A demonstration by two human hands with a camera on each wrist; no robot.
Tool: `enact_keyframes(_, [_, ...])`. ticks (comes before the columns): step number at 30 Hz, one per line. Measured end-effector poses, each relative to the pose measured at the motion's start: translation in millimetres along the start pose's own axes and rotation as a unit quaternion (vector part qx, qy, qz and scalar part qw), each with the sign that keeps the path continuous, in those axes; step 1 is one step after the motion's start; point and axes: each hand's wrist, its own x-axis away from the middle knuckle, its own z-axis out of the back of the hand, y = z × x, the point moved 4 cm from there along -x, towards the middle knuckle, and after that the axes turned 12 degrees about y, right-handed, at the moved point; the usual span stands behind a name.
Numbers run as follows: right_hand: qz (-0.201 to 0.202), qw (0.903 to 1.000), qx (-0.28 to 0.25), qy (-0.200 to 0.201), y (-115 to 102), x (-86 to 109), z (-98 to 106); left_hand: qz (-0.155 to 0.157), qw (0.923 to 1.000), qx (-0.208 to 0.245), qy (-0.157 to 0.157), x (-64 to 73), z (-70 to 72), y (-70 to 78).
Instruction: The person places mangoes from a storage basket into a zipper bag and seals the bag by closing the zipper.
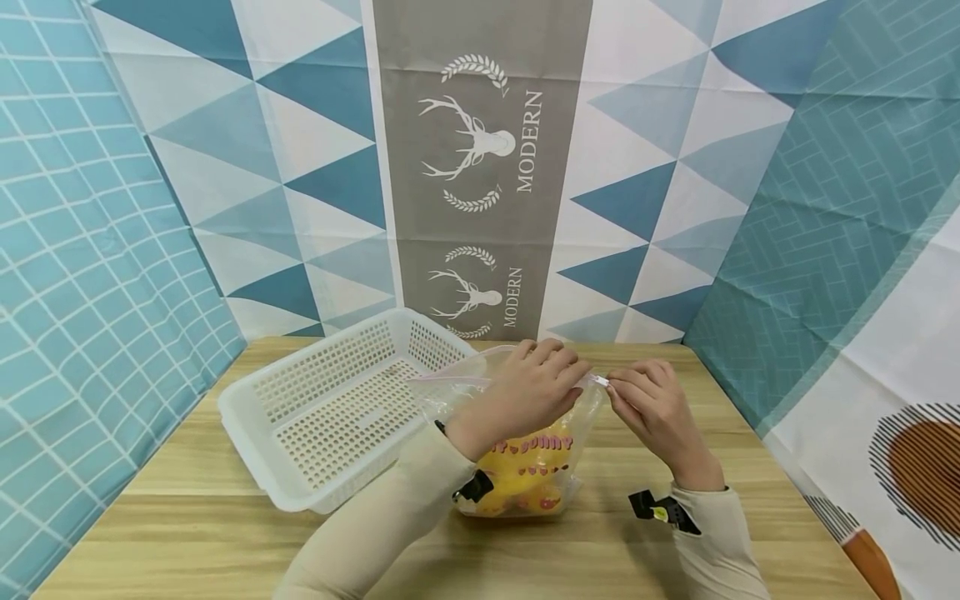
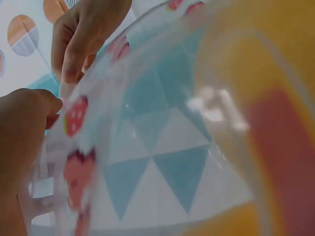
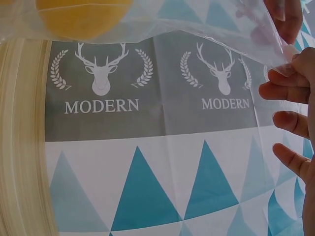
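A clear zip bag with pink lettering and strawberry prints stands upright on the table, with yellow things inside whose kind cannot be made out. My left hand reaches over its top and pinches the upper edge near the right corner. Just to the right, my right hand pinches the white zip slider at that corner between thumb and index finger. From the right wrist view, the other fingers of this hand are spread off the bag. Toward the left, the bag's mouth with its pink strip gapes.
A white perforated plastic basket stands left of the bag, partly behind it, with its holed floor visible. Beneath everything lies a wood-grain table. Patterned cloth walls enclose the back and both sides.
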Motion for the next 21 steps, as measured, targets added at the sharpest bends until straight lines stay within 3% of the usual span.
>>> enact_keyframes(12, [-0.003,1.0,-0.003,0.0,-2,-2.6,0,-0.022,0.9996,-0.019,-0.005,-11.6,-7.1,12.8])
enact_keyframes(21, [-0.001,1.0,-0.003,0.0,-4,-3.9,0,-0.014,0.9995,0.003,0.028,-12.3,-10.6,12.3])
